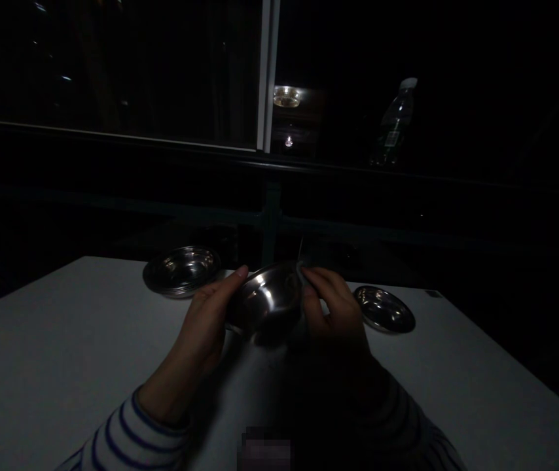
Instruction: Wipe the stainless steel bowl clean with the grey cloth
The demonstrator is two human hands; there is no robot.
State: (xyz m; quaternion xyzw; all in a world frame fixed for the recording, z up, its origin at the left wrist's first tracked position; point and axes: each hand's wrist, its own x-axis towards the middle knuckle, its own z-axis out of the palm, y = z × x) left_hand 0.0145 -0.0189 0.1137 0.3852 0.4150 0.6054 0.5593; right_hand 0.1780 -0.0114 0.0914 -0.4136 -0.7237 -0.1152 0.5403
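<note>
Striped sleeves (132, 435) fill my near view; my left hand (205, 320) and right hand (336, 307) both hold a steel bowl (264, 297), tilted above the white worktop (63, 340), between stacked steel bowls (181, 270) at far left and a steel dish (384, 309) at right.

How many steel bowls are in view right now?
3: one bowl between the left hand and right hand, one far left on the white table, one at right; the far-left one may hide others nested.
</note>
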